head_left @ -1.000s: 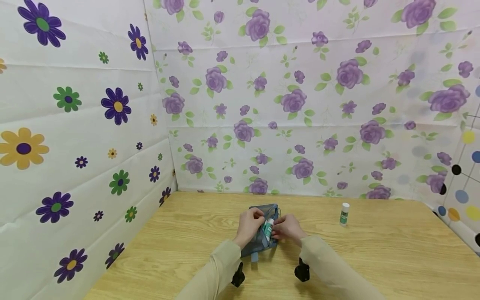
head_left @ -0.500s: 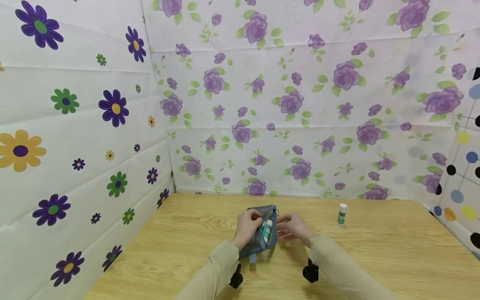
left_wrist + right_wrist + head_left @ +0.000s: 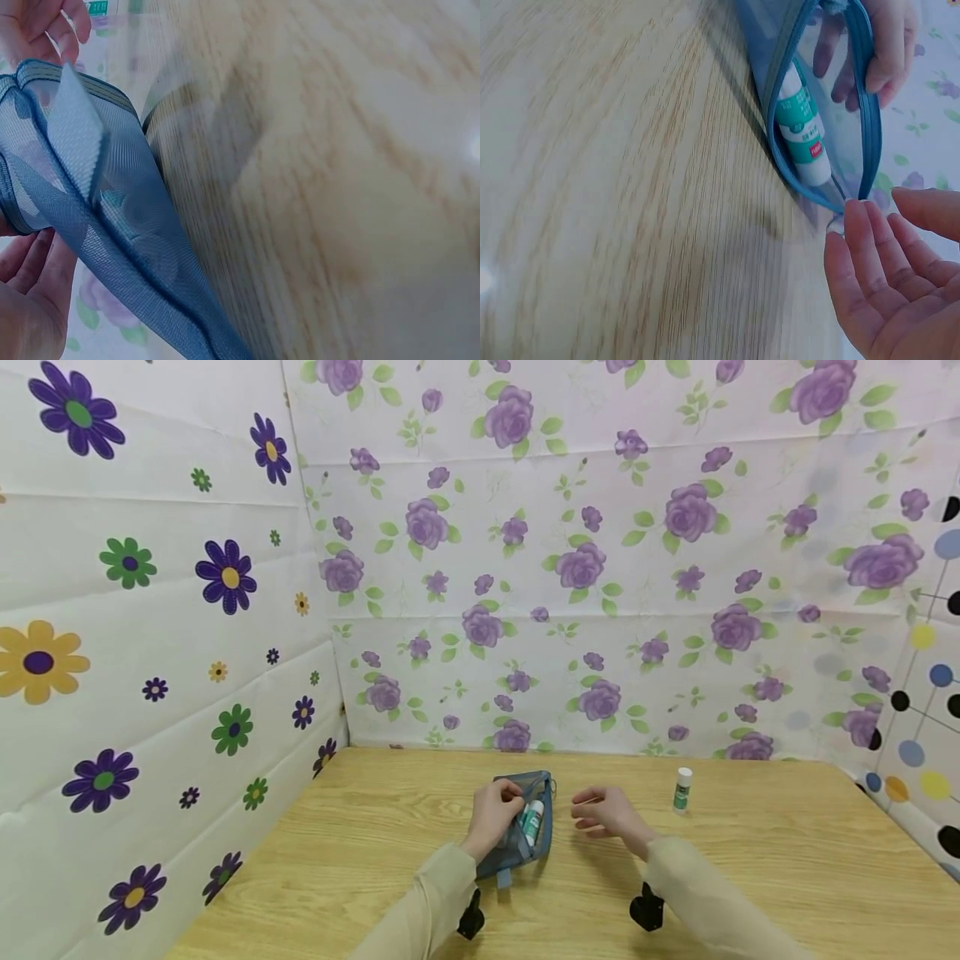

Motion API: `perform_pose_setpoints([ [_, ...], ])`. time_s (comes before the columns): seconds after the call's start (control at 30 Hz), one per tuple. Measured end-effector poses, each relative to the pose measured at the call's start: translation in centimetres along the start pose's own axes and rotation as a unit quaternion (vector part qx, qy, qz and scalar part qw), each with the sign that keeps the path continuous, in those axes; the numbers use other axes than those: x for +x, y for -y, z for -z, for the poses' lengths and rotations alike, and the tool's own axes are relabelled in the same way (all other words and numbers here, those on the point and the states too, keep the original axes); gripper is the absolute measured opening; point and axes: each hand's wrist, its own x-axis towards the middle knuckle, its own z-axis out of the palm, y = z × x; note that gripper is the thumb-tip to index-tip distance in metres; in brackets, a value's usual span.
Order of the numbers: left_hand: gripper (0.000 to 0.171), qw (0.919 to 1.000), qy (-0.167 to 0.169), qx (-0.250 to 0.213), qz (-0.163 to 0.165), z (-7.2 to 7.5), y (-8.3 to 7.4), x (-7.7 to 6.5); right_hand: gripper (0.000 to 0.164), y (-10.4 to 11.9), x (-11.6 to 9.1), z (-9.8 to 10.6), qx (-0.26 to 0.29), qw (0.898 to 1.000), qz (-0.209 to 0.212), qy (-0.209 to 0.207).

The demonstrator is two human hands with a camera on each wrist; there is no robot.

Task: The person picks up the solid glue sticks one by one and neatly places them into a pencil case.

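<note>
A blue mesh zip pouch (image 3: 504, 858) lies on the table, its zipped mouth gaping. My left hand (image 3: 491, 817) pinches the pouch's upper edge; in the right wrist view the left thumb (image 3: 889, 60) lies outside the zip edge, with fingers showing through the mesh. Inside the pouch is a green-and-white glue stick (image 3: 802, 131), with another green-and-white piece partly hidden behind it. My right hand (image 3: 609, 814) hovers right of the pouch, holding nothing, fingers loosely extended. A second glue stick (image 3: 682, 791) stands upright, farther right on the table.
The wood-grain table (image 3: 375, 827) meets a flowered backdrop (image 3: 480, 568) at its far edge. A daisy-patterned sheet (image 3: 172, 710) hangs along the left side. Black wrist mounts (image 3: 647, 907) hang below both forearms.
My right hand has let go of the glue stick in the pouch and drawn away to the right. My left hand keeps its hold on the pouch edge.
</note>
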Motion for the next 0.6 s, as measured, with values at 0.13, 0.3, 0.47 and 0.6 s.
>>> perform_pose_setpoints([
  [0.13,0.011,1.0,-0.001,-0.001,-0.002,0.0,0.0,-0.1,0.025,-0.2,-0.2,0.9,-0.02,1.0,0.002,-0.007],
  [0.3,0.01,0.9999,-0.005,0.001,-0.009,0.0,-0.1,-0.2,0.025,-0.3,-0.5,1.8,-0.028,0.999,0.004,-0.017],
  [0.47,0.009,1.0,-0.003,-0.002,-0.006,0.0,0.1,-0.2,0.024,-0.5,-0.9,2.7,-0.03,0.999,0.005,-0.023],
  [0.6,0.009,0.9999,-0.006,-0.002,-0.009,-0.1,0.1,-0.1,0.03,-0.9,-1.2,3.7,-0.032,0.999,0.007,-0.024],
])
